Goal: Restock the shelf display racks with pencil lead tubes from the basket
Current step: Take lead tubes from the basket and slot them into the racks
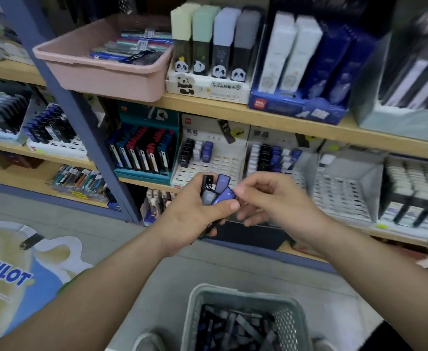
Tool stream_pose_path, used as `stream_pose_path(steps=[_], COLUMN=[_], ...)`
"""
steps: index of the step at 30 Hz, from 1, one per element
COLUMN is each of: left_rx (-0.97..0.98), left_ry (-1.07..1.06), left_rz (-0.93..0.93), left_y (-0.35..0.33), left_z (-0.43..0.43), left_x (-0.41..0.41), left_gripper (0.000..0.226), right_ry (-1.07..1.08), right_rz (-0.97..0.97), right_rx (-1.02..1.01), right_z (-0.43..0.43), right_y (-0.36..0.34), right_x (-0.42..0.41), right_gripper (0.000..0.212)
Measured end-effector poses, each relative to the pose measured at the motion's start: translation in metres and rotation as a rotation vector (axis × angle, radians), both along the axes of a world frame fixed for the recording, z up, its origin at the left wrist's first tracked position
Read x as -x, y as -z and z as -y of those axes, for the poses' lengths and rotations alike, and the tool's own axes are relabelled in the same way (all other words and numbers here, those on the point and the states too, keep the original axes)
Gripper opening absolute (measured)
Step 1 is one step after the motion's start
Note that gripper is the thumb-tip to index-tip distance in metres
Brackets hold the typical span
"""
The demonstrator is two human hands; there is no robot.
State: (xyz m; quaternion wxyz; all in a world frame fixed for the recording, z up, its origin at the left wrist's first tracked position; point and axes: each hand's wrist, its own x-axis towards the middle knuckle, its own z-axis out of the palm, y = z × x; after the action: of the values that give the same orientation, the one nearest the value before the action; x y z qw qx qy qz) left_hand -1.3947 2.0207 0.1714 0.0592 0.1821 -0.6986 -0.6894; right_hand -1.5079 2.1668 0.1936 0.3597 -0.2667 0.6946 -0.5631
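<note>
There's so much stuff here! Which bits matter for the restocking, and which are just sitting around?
In the job: left hand, the lead tubes it grips, right hand, basket, white display rack.
Just sitting there: pink tray, panda cases, teal box, Pilot floor poster.

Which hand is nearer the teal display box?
Left. The left hand, gripping lead tubes, is below-right of the teal display box; the right hand is farther right.

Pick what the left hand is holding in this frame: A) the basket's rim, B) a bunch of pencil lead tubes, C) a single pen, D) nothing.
B: the left hand grips several lead tubes fanned above its fingers, one black marked HB, others purple.
</note>
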Motion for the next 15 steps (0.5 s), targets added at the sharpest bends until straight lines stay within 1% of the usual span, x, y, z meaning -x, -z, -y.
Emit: stream_pose_path(steps=[2,4,8,10,12,15], left_rx=[0.005,0.005,0.027,0.048,0.062,0.072], left_ry=[0.044,0.06,0.066,0.061,0.054,0.058], left_rz=[0.011,0.015,0.023,0.032,0.045,0.045], left_y=[0.0,-0.001,-0.003,-0.002,-0.001,0.005], left_z=[-0.017,-0.031,-0.046,-0.052,-0.055,-0.056], left_x=[0.006,0.011,0.022,0.027,0.031,0.038], left_gripper=[0.032,0.032,0.039,0.043,0.043,0.042], right_ry=[-0.011,-0.021,-0.055,-0.053,-0.049,-0.047], right_rz=[-0.014,-0.019,-0.062,-0.116,-0.159,-0.169], right_rx=[-0.021,-0.051,-0.059,-0.05,-0.059,-0.071], right_z=[-0.016,-0.027,-0.043,-0.049,-0.051,-0.052], right_y=[-0.002,-0.005,-0.009,-0.008,-0.005,-0.001], right_x=[0.004,0.01,0.02,0.025,0.028,0.033], right_gripper=[0.008,0.01,0.008,0.008,0.008,0.007])
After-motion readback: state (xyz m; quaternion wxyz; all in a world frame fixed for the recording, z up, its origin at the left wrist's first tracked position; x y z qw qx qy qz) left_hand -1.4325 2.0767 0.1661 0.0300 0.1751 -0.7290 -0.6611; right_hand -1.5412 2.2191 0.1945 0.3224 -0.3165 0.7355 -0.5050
